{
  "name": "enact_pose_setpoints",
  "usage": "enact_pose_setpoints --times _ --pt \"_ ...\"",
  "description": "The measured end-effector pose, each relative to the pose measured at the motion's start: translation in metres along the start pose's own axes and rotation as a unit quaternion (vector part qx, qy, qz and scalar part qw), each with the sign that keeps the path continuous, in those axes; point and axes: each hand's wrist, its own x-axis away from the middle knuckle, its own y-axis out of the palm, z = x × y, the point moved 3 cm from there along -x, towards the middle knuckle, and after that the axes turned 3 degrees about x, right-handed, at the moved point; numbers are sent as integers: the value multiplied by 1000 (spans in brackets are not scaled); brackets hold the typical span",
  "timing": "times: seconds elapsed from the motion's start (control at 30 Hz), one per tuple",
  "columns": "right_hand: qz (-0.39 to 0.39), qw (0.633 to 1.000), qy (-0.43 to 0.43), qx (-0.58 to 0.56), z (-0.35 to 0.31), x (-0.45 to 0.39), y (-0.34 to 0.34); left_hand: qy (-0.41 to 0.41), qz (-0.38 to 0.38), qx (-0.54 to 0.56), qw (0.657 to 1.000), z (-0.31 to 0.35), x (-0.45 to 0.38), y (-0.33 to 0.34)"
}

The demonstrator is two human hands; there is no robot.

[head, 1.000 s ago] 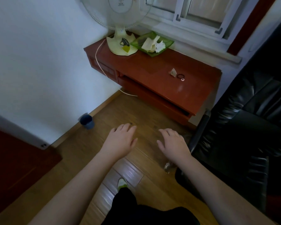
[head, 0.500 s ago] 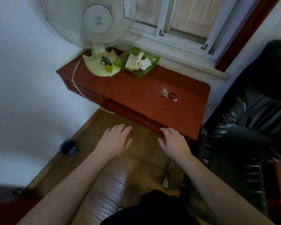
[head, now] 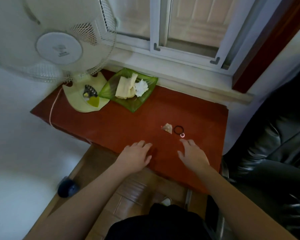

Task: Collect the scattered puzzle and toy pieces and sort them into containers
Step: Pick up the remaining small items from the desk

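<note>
Pieces: small pale scrap (head: 167, 128), black ring (head: 178, 129) and pink ring (head: 182, 135) lie close together on the table (head: 111, 125), at 12 o'clock of the right hand (head: 192, 154).
Right grip: fingers spread, empty, just short of the pink ring.
Left grip: left hand (head: 135, 155) flat, spread, empty.
Advice: pinch each small piece with the fingertips, nearest first.

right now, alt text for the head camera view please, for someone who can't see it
Two empty, open hands, left hand and right hand, hover over a red-brown desk, the right near a black hair tie, a pale triangular piece and a small pink ring. Behind stand a white fan and a green dish.
</note>
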Motion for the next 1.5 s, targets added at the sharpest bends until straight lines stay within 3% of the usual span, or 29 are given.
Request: enact_pose_setpoints --times 0.3,0.7,0.83,0.97,1.03,1.27,1.5 --pt "-42 999 17 4 14 -92 5 -17 -69 17 997 -21 -93 8" --pt "-56 994 94 4 35 -121 28 49 -60 90 993 -42 -185 11" --pt "-19 991 120 -55 34 -116 30 61 -73 167 981 -45 -208 17" --pt "82 973 146 -156 26 -113 21 80 -72 170 980 -46 -222 25" --pt "93 970 126 -184 16 -115 15 92 -73 159 980 -46 -226 27" --pt "52 974 58 -214 -16 -132 10 123 -52 132 982 -47 -230 34" --pt "-44 996 40 -60 -29 -142 36 84 -46 199 975 -61 -218 39"
